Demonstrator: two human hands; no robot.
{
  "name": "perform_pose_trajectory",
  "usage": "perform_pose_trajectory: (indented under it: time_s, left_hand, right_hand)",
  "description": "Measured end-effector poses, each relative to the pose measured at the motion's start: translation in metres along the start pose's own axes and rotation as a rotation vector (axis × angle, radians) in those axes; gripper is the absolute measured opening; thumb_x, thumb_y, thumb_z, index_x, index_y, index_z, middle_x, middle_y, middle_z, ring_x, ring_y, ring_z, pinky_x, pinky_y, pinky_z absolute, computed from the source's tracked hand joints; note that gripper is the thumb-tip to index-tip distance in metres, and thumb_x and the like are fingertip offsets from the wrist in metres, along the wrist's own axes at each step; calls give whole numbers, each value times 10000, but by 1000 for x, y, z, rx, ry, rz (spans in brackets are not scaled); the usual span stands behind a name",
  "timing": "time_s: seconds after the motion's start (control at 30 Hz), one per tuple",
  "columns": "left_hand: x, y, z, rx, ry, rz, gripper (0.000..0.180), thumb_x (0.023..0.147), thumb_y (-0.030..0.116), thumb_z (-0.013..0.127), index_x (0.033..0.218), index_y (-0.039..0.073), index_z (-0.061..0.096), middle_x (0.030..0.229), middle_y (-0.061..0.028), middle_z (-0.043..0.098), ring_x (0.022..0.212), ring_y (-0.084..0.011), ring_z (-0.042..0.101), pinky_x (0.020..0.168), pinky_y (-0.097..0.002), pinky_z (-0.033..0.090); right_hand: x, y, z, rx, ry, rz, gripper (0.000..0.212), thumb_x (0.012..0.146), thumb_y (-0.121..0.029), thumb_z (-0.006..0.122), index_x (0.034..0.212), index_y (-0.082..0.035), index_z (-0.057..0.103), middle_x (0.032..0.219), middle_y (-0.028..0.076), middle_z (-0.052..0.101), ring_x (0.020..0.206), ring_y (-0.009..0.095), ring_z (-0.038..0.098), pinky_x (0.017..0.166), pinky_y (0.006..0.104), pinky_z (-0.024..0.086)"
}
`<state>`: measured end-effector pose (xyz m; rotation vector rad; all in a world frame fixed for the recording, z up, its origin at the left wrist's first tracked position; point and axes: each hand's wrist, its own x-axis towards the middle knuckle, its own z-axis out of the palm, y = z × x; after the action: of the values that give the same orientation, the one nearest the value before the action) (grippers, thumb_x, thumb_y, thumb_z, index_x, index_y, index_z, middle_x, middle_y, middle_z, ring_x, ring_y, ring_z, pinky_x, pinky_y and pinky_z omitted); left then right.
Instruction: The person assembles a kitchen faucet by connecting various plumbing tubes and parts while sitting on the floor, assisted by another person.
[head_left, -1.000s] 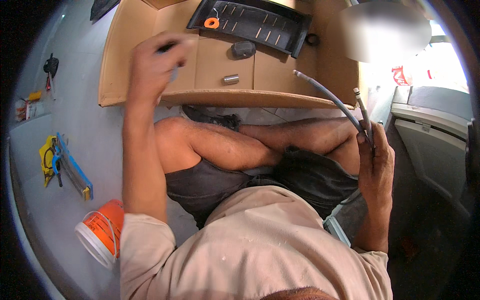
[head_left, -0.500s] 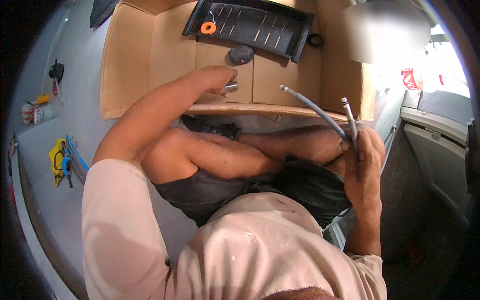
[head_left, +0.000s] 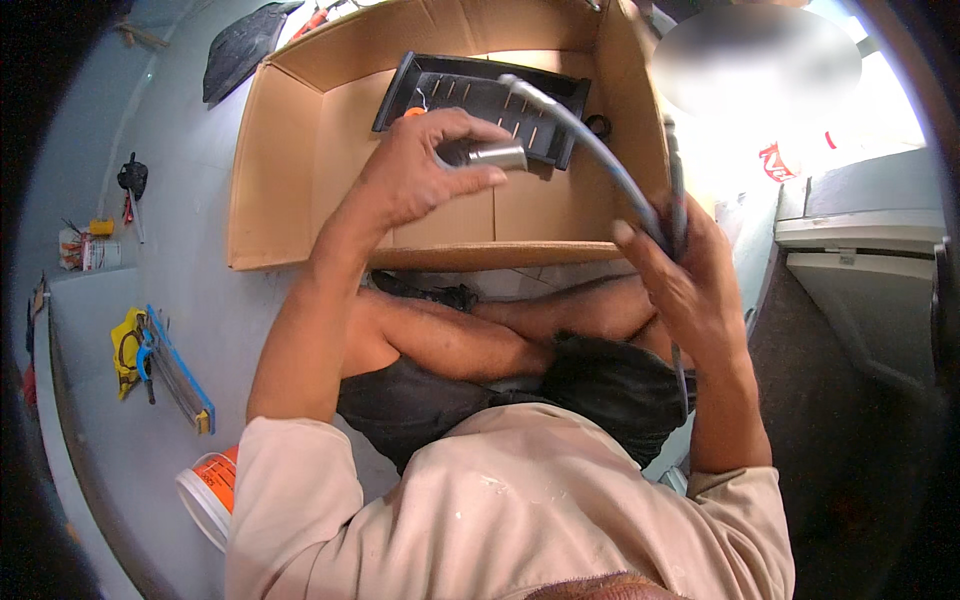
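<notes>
My left hand (head_left: pixel 425 165) is raised over the cardboard box (head_left: pixel 285 180), thumb and fingers closed round a short shiny metal cylinder (head_left: pixel 497 154) with a darker end toward the palm. At the right, my right hand (head_left: pixel 695 275) grips two grey flexible hoses. One hose (head_left: pixel 605 160) arches up and left, its metal-fitted tip above the box; the other hose (head_left: pixel 676 175) stands nearly upright. The hoses' tips are free of the cylinder. Inside the box lies a black slotted tray (head_left: pixel 455 72), with an orange ring (head_left: pixel 414 112) mostly hidden behind my left hand.
A black flat piece (head_left: pixel 240 50) lies beyond the box's left corner. At the left are a blue-framed saw (head_left: pixel 180 370), a yellow item (head_left: pixel 125 350) and an orange-and-white bucket (head_left: pixel 205 495). A grey cabinet-like unit (head_left: pixel 860 290) stands at the right. My crossed legs are below the box.
My left hand has lifted out of the box with the metal cylinder. My right hand has risen with the hoses, bringing one tip toward the cylinder. The view has shifted.
</notes>
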<state>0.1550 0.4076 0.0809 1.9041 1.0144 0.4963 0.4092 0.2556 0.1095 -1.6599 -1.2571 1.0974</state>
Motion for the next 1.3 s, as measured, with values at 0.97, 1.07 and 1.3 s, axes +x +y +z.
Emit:
perform_pose_trajectory:
  time_s: [0.97, 1.07, 1.3]
  left_hand:
    - [-144, 33, 100, -488, 267, 284, 844, 787, -120, 732, 1471, 48, 267, 1365, -148, 480, 1296, -254, 507, 1119, -401, 402]
    - [-142, 33, 103, -418, 232, 337, 794, 830, -62, 708, 1478, 51, 264, 1392, -153, 473, 1316, -259, 495, 1130, -407, 383]
    - [-136, 30, 107, -788, 149, 223, 458, 1081, 307, 452, 1427, 38, 320, 1297, -132, 507, 1240, -204, 509, 1117, -395, 369]
  right_hand:
    - [-52, 3, 58, 799, -370, 160, 302, 912, -104, 737, 1175, 18, 653, 816, -13, 632, 595, 17, 452, 486, 179, 321]
    - [-52, 11, 63, 864, -388, 208, 232, 917, -86, 728, 1130, -19, 667, 789, -40, 603, 592, 16, 442, 484, 180, 318]
    - [-54, 13, 66, 891, -386, 243, 212, 902, -85, 753, 1093, -46, 669, 763, -56, 564, 598, 14, 455, 476, 183, 321]
